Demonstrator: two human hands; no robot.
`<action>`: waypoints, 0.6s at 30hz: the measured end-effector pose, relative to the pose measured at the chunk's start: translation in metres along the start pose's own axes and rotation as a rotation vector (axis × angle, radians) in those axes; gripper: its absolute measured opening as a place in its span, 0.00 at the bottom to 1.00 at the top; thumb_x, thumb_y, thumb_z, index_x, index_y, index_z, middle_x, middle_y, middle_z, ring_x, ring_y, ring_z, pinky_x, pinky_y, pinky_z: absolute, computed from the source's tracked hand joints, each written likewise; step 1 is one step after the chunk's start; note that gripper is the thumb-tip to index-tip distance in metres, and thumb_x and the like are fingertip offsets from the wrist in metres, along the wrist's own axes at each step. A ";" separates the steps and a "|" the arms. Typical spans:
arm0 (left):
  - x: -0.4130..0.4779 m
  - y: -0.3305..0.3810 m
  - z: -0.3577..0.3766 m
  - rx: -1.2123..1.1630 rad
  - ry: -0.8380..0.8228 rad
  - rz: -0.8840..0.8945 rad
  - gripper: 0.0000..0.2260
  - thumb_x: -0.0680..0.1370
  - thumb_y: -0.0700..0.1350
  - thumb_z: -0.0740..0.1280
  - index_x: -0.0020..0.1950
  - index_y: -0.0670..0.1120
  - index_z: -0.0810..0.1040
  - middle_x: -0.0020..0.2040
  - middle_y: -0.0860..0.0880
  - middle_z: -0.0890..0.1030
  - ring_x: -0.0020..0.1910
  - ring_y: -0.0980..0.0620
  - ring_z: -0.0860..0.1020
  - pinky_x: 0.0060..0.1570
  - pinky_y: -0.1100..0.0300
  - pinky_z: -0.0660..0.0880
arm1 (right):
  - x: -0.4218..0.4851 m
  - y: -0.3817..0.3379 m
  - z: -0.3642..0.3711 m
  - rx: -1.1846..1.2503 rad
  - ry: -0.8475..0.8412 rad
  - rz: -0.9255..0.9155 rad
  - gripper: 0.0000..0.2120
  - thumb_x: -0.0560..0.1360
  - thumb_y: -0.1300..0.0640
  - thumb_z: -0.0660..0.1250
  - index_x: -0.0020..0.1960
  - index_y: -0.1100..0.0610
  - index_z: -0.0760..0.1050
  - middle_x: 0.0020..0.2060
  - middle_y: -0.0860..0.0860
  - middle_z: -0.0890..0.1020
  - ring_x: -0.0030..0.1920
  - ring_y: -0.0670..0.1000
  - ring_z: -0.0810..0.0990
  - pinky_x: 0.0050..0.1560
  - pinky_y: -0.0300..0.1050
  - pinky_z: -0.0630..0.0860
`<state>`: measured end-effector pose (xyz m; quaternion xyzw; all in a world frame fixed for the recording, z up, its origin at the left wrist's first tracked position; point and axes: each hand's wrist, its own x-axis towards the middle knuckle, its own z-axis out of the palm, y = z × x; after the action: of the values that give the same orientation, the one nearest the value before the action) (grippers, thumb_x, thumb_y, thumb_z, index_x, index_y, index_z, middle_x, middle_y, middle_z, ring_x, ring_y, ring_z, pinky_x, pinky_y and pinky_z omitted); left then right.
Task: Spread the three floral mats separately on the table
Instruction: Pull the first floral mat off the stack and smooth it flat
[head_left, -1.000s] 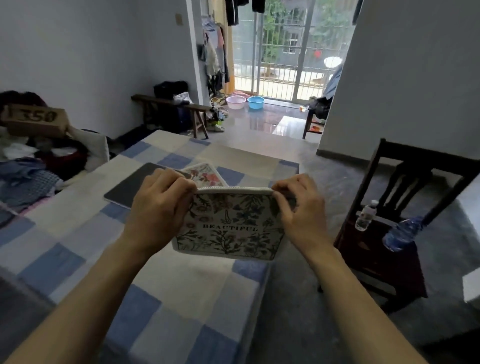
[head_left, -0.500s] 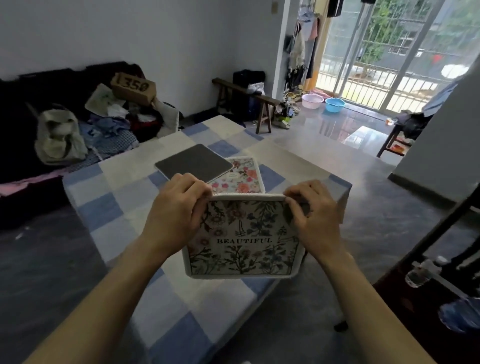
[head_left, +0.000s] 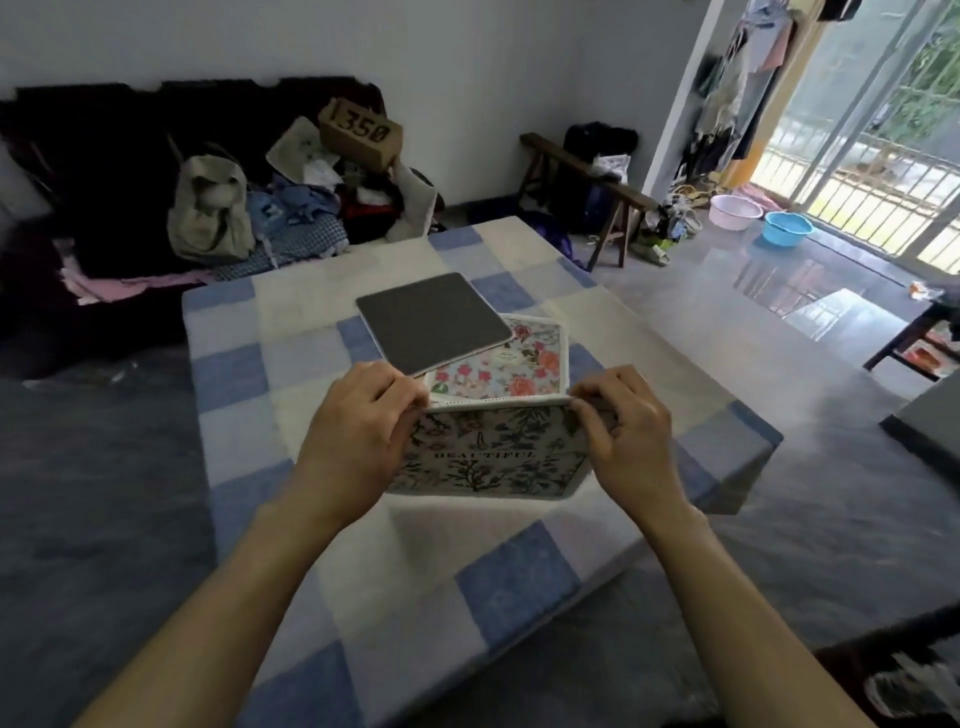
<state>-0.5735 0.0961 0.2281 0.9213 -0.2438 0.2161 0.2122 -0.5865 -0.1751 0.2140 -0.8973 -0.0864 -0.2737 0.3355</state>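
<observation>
Head view | pinching top corners of BEAUTIFUL floral mat (head_left: 488, 457) with left hand (head_left: 358, 431) and right hand (head_left: 628, 441), fingers curled | held hanging over checked table (head_left: 291, 322), just before rose-print mat (head_left: 509, 364) and grey-backed mat (head_left: 434, 322) | next: lay flat on near cloth, clear of other 2.

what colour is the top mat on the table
Plain dark grey: the top mat shows best in the head view.

Cardboard box (head_left: 360, 136), wooden bench (head_left: 550, 150), pink basin (head_left: 735, 211), blue basin (head_left: 786, 235)
</observation>
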 end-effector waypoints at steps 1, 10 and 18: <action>0.000 0.004 0.001 0.015 -0.001 -0.025 0.14 0.80 0.48 0.57 0.50 0.41 0.78 0.46 0.43 0.77 0.44 0.45 0.73 0.41 0.51 0.72 | 0.005 0.006 0.001 0.017 -0.020 -0.010 0.03 0.75 0.64 0.69 0.48 0.58 0.79 0.44 0.48 0.75 0.46 0.52 0.76 0.47 0.53 0.76; -0.018 0.069 0.009 0.162 0.099 -0.258 0.05 0.78 0.41 0.64 0.48 0.41 0.79 0.45 0.45 0.77 0.44 0.44 0.73 0.42 0.47 0.72 | 0.035 0.045 -0.018 0.199 -0.224 -0.189 0.03 0.75 0.64 0.69 0.48 0.60 0.80 0.46 0.52 0.79 0.48 0.51 0.77 0.51 0.50 0.76; -0.039 0.115 0.015 0.230 0.115 -0.363 0.03 0.76 0.39 0.69 0.48 0.45 0.77 0.45 0.48 0.76 0.44 0.48 0.72 0.45 0.53 0.70 | 0.040 0.066 -0.040 0.199 -0.423 -0.290 0.03 0.75 0.61 0.68 0.48 0.55 0.79 0.46 0.49 0.78 0.49 0.47 0.74 0.53 0.39 0.71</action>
<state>-0.6620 0.0122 0.2293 0.9544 -0.0351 0.2527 0.1549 -0.5474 -0.2524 0.2242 -0.8753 -0.3088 -0.1155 0.3537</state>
